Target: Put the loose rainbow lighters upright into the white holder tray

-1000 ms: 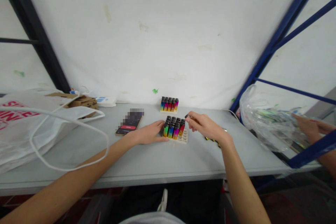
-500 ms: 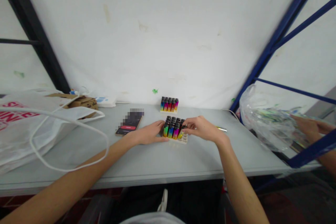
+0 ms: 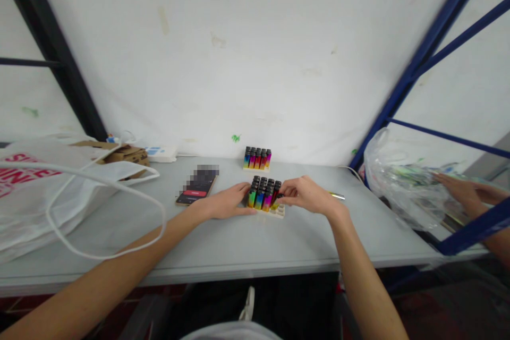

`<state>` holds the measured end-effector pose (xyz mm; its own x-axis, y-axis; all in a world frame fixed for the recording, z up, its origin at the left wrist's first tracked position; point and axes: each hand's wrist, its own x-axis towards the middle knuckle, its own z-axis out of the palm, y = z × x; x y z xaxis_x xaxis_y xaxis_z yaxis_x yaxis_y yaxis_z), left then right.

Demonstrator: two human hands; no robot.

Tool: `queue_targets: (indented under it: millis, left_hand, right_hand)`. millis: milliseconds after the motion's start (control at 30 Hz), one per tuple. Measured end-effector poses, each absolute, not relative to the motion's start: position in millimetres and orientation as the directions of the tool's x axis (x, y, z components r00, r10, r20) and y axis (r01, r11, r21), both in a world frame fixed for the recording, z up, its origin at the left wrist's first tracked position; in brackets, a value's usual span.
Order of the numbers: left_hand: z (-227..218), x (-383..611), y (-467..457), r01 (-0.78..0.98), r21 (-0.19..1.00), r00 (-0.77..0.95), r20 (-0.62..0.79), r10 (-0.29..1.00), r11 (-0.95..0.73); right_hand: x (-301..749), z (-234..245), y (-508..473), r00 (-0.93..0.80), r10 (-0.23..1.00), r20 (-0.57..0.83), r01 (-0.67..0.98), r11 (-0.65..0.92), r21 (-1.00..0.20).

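Several multicoloured lighters (image 3: 260, 199) with black tops stand in rows in a cream slotted tray (image 3: 278, 214) on the grey table. My left hand (image 3: 227, 202) grips the tray's left side, its thumb along the front edge and its fingers at the back corner. At the right end, my right hand (image 3: 305, 194) pinches the top of a yellow-and-red lighter (image 3: 274, 204) in the front row. The fingers partly hide that lighter and the ones behind it. Bare slots show at the tray's front right corner.
Against the wall stands a second tray (image 3: 256, 169) of lighters. A phone (image 3: 195, 186) lies left of my hands, and a pen-like object (image 3: 337, 196) lies right. Plastic bags (image 3: 32, 207) and a white cord flank the left; another person's hand (image 3: 458, 188) is beyond the blue rack (image 3: 410, 79).
The lighter in my right hand has shifted slightly and looks more upright in its slot. My left hand keeps its place. At the far right, the other person's hand has moved a little left.
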<state>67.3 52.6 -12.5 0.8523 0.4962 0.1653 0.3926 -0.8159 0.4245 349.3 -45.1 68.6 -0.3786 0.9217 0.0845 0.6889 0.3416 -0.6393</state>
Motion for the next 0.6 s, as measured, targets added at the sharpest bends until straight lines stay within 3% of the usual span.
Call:
queue_targets:
  millis: [100,367,500,600]
  left_hand:
    - [-10.7,67.4,51.8,0.395,0.423,0.854,0.158,0.496,-0.815]
    - [-11.4,67.6,53.2,0.401,0.415,0.853,0.158,0.498,-0.817]
    - [-12.9,66.1,54.4,0.39,0.407,0.856,0.17,0.488,-0.826]
    - [-12.9,65.5,54.6,0.391,0.402,0.855,0.174,0.488,-0.828]
  right_hand:
    - [348.2,67.1,-43.0,-0.365,0.927,0.082,0.704,0.333,-0.628]
    - [381.1,71.6,-40.4,-0.218,0.944,0.249,0.803,0.318,-0.503]
    - [434.6,71.1,-37.7,-0.017,0.921,0.388,0.9,0.184,-0.396]
    - [473.6,60.3,-33.0,0.071,0.923,0.378,0.951,0.052,-0.303]
